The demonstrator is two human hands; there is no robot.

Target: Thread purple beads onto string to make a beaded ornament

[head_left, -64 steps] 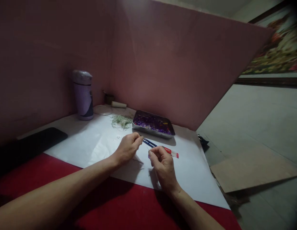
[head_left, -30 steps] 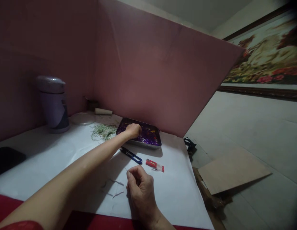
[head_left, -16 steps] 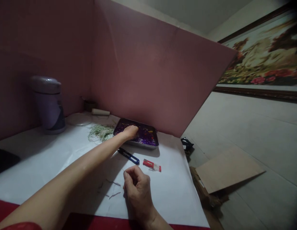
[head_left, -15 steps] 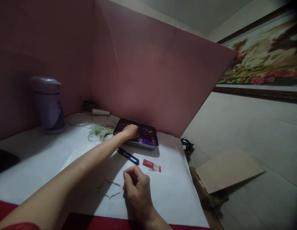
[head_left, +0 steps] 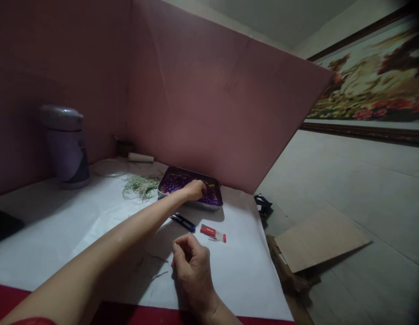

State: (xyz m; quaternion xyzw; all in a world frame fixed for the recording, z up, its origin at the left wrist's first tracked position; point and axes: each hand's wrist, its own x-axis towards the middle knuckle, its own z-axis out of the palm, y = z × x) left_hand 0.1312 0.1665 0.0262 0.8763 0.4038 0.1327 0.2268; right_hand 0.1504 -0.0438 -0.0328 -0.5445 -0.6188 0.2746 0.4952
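My left hand [head_left: 195, 189] reaches over a dark, shallow tray [head_left: 212, 208] of shiny purple beads [head_left: 175, 180]. Its fingers are curled together and point down at the beads; whatever is between the tips is hidden. Nearer to me, my right hand [head_left: 193, 262] is raised just over the white tabletop, thumb and forefinger pinched together. What they hold is too thin to make out. A pair of blue thread snips [head_left: 182, 222] lies between the hands, partly behind my left forearm. Next to it is a small red-and-clear packet [head_left: 213, 233].
Thin twisted strips [head_left: 159, 275] lie left of my right hand. A tangle of pale green thread [head_left: 140, 187] sits left of the tray. Farther left stands a purple thermos [head_left: 67, 146]. Pink panels [head_left: 209, 99] wall off the back. Cardboard [head_left: 322, 239] is beyond the right edge.
My left hand has shifted right across the tray, from its middle toward its right side. My right hand keeps its pinch in nearly the same place.
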